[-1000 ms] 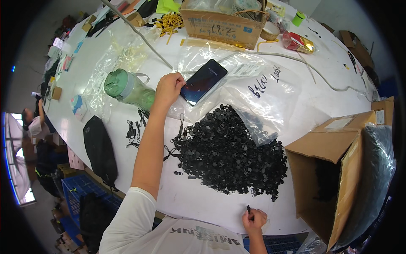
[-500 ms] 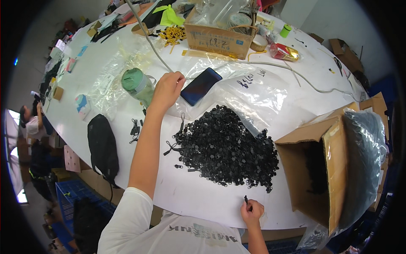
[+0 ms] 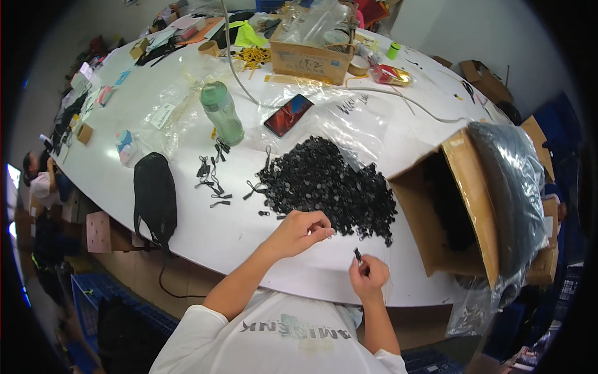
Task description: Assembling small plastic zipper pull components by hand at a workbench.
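Note:
A heap of small black zipper pulls (image 3: 324,181) lies on the white table in front of me. At its near edge is my left hand (image 3: 296,234), its fingers loosely bent and the thumb a little apart, with nothing visible between them. Lower right of the heap, my right hand (image 3: 369,274) pinches one small black zipper pull (image 3: 357,254) upright between thumb and fingers. Behind the heap lies a phone (image 3: 289,115) with its screen lit. Several black pulls with cord loops (image 3: 212,177) are scattered left of the heap.
A green bottle (image 3: 222,115) stands behind the loose pulls, near a black pouch (image 3: 156,196). An open cardboard box (image 3: 430,249) is tipped toward the heap on the right. Clear plastic bags (image 3: 367,124) and a box of supplies (image 3: 305,61) lie farther back.
My left hand has come back from beside the phone to the heap's near edge. The phone's screen has lit up. My right hand still holds its zipper pull.

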### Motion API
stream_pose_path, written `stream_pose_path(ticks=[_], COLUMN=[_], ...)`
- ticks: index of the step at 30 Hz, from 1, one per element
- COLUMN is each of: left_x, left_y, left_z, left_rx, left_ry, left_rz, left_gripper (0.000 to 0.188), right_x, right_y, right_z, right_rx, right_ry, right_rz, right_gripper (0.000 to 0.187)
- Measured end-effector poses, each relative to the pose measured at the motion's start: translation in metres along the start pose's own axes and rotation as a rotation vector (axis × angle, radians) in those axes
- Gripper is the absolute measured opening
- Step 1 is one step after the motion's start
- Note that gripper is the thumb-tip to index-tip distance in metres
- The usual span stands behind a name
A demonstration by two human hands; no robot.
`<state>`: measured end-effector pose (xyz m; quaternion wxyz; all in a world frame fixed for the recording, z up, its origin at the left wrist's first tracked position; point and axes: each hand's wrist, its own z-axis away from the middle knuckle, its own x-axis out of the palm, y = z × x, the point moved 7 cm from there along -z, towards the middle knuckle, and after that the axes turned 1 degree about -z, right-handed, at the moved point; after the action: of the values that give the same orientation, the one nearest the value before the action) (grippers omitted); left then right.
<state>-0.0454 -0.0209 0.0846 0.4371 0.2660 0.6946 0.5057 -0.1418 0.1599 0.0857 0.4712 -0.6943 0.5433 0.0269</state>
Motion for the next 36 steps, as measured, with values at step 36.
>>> stream_pose_path(ticks=[36], left_x=[-0.004], left_y=[-0.015], left_z=[-0.013], left_rx=[-0.145], left_ry=[0.098], left_rz=[0.476], left_gripper=[0.012], right_x=[0.036], right_y=[-0.009], right_z=[-0.052], right_rx=[0.122], right_ry=[-0.261], right_rz=[-0.258], right_gripper=[0.019])
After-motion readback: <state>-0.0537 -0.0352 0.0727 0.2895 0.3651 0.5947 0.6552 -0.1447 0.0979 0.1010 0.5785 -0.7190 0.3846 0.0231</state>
